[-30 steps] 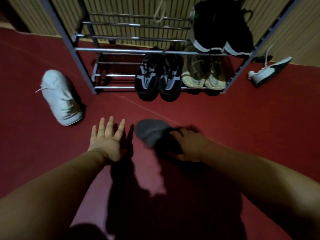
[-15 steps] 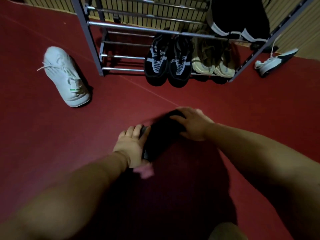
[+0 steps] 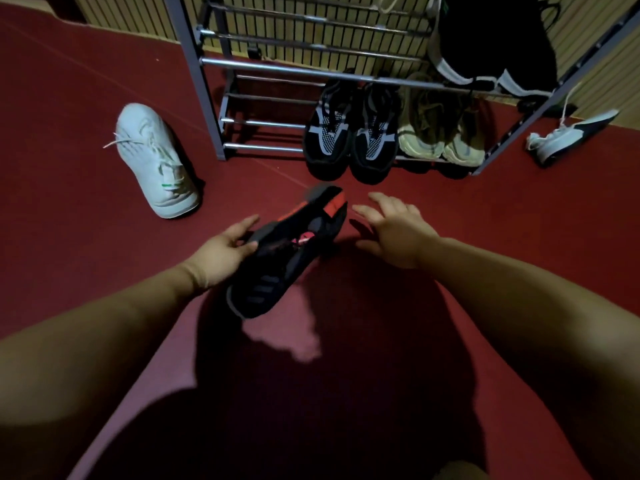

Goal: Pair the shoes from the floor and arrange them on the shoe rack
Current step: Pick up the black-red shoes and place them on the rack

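Note:
A black shoe with red trim [image 3: 287, 258] hangs just above the red floor, toe toward me, and my left hand [image 3: 221, 252] grips its left side. My right hand [image 3: 393, 228] hovers to the right of the shoe's heel with fingers spread, apart from it. The metal shoe rack [image 3: 304, 69] stands ahead. Its bottom shelf holds a black and grey pair [image 3: 349, 133] and a cream pair [image 3: 440, 133]. A black pair with white soles [image 3: 491, 46] sits on the shelf above at the right.
A white sneaker [image 3: 156, 161] lies on the floor left of the rack. A white and dark sneaker [image 3: 571, 136] lies on its side right of the rack. A slatted wall runs behind. My shadow covers the floor near me.
My right hand has let go of the black shoe and moved off to the right. My left hand now holds the shoe alone, turned so its red trim shows.

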